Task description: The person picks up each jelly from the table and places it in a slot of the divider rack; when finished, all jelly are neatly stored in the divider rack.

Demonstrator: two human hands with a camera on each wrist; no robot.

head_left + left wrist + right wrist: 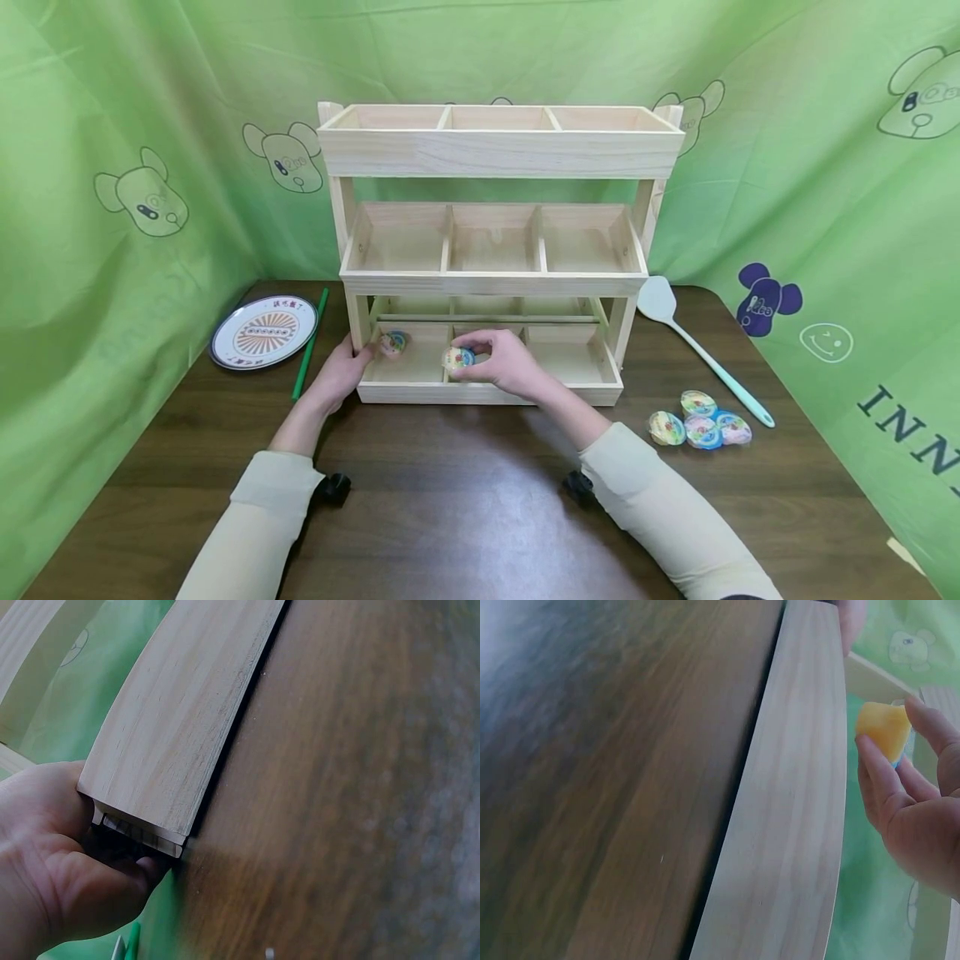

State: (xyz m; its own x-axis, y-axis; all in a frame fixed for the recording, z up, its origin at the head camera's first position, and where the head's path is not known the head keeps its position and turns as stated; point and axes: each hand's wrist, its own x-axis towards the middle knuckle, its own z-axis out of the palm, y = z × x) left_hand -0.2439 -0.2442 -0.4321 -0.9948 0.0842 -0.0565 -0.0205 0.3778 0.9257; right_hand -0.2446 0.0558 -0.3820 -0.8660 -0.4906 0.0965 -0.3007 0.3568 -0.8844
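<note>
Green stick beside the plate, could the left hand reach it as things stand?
Probably yes: the green stick lies close beside the left hand, and nothing appears to stand between them. The hand holds the left end of the wooden rack, so it would likely need to let go first.

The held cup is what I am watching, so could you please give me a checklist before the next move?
1. Held cup pinched by the right hand: ok.
2. Left hand touching the rack at its left end: ok.
3. Rack upright on the table: ok.
4. Held cup released: not ok.
5. Held cup apart from the rack: cannot tell.
</note>
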